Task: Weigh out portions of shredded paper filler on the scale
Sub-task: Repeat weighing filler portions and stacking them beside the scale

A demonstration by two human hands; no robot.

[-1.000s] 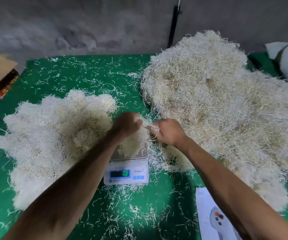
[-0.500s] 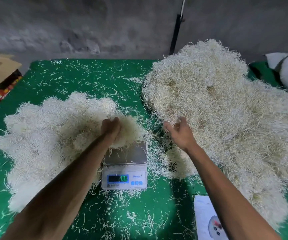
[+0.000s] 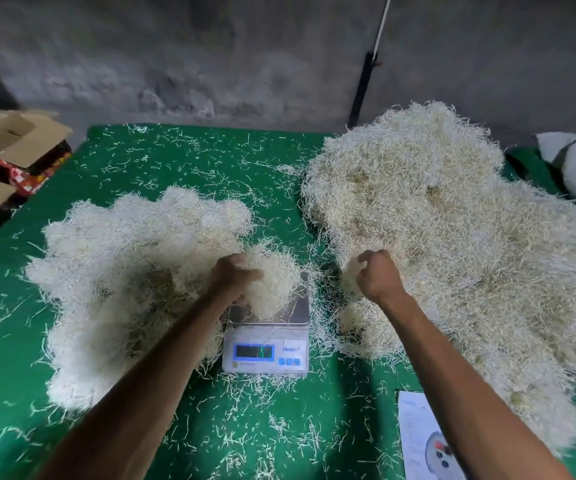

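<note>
I see my left hand curled around a pale clump of shredded paper filler over the small white digital scale. Right of the scale, my right hand pinches strands from the large cream heap.

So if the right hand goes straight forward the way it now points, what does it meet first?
Most likely the big pile of shredded paper: the right hand already seems to pinch strands at its near edge.

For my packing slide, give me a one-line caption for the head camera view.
Left hand holds a filler clump over the scale; right hand grabs from the big pile.
</note>
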